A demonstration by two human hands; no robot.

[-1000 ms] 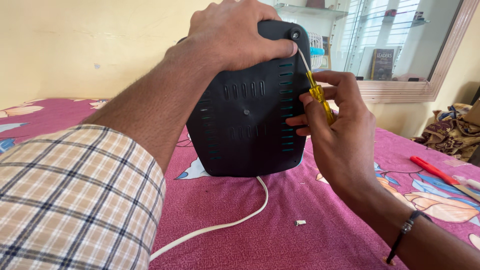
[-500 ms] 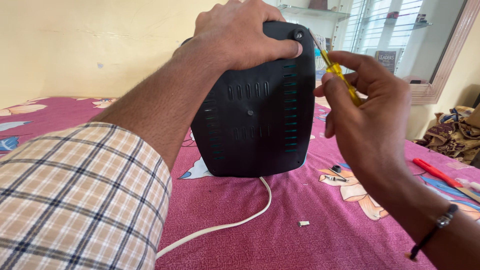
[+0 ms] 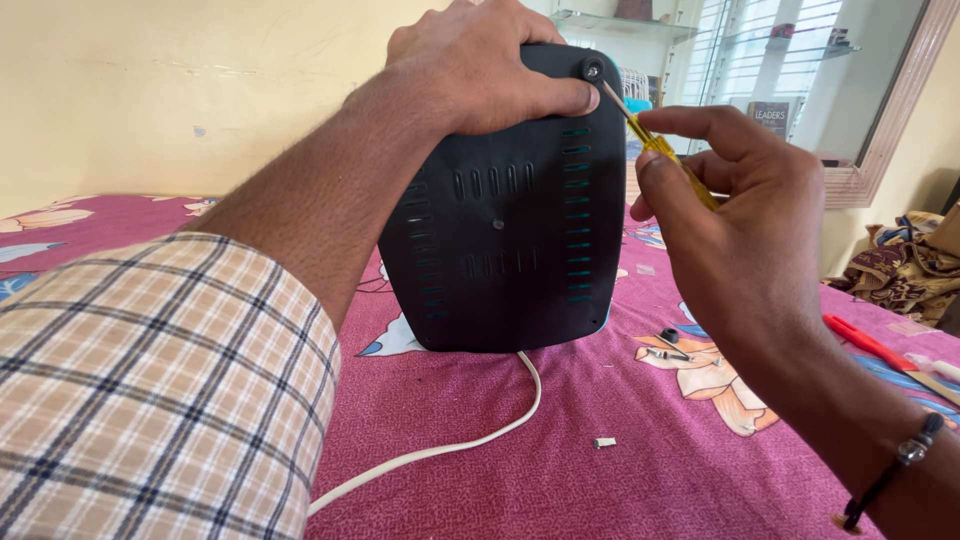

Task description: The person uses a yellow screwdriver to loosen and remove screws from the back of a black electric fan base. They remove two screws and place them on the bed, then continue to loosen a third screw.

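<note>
Standing upright at the centre of the frame on the magenta bedspread [image 3: 620,480], the black slotted back panel [image 3: 500,210] of the small appliance takes up most of the view, its white cord [image 3: 470,440] trailing to the lower left. The left hand [image 3: 470,65] grips its top edge, fingers pressed over the rim and thumb beside the corner screw [image 3: 592,70]. Half a second ago the yellow-handled screwdriver [image 3: 665,160] was lifted clear to the right; now its tip is back at that screw, so the turning appears to be resuming. The right hand [image 3: 740,230] pinches the handle between thumb and fingertips. Loose small parts [image 3: 672,345] lie lower right.
</note>
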